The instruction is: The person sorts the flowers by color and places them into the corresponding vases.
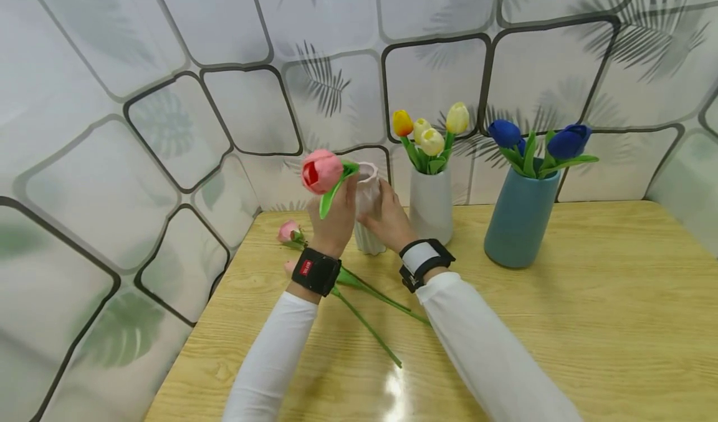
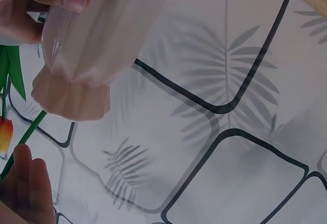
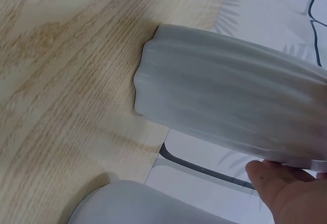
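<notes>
A white ribbed vase [image 1: 368,238] with a wavy rim stands on the wooden table between the hands. My right hand [image 1: 394,224] grips its upper part from the right, thumb toward the front. Just left of the vase, my left hand [image 1: 333,221] holds a pink tulip [image 1: 322,171] by its green stem [image 2: 34,125], close below the bloom and leaves. The bloom hangs to the left of the vase rim. In the left wrist view, the left fingers [image 2: 38,180] are beside the stem; the stem's lower end is hidden.
A pink rose [image 1: 289,230] and further green stems [image 1: 370,333] lie on the table [image 1: 617,322], partly under the left wrist. Right of the hands stand a white vase [image 1: 430,207] with yellow and orange tulips and a blue vase [image 1: 521,219] with blue tulips. Patterned curtain [image 1: 342,23] hangs behind.
</notes>
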`<state>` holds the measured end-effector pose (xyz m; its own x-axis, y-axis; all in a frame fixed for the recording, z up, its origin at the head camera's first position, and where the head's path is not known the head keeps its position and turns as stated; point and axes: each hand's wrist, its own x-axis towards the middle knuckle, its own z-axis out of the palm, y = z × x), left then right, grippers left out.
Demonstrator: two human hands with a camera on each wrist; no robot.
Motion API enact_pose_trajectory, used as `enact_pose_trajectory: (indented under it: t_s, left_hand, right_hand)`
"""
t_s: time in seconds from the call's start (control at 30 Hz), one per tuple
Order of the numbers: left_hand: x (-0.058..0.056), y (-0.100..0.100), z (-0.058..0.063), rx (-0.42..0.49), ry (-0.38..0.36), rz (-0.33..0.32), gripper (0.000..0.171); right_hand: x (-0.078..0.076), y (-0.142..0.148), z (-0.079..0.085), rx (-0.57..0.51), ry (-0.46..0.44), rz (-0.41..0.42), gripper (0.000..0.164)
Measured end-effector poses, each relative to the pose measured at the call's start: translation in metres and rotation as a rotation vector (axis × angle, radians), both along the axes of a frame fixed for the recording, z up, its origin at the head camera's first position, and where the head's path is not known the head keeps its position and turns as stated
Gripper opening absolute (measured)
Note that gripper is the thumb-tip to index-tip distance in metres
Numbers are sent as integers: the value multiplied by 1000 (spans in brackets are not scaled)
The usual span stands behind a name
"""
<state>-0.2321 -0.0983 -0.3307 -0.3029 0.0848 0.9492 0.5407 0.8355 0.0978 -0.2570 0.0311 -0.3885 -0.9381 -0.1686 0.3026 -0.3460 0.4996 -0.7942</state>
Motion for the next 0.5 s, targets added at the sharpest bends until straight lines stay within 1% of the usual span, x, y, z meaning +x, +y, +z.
enact_pose_trajectory:
  t_s: [0.03,0.13,0.17,0.23,0.3,0.37,0.43,0.5]
  left_hand:
    - [-2,0,-1,6,-13,2,16]
    - [-6,1,-1,30,-81,-29,19]
    - [-7,1,-1,18,-104,-22,20]
    - [-9,1,1,-3,-177,-2,23]
    - [-10,2,4,-24,-274,17,23]
    - [-11,4,8,-20,-401,23,23]
    - [-12,7,12,27,-520,3,23]
    - [-13,9,16,97,-612,-26,19]
  right_hand:
    - [0,0,0,-1,4,1,94]
    - [-1,-1,1,10,14,-3,90]
    - [-1,-1,1,13,16,-3,89]
    - [-2,-2,1,15,9,-5,88]
    - [-3,-3,1,19,-4,-6,87]
    - [-3,-3,0,53,6,-7,85]
    - [-3,-4,0,75,15,-11,83]
    - [-3,-5,0,113,33,-15,80]
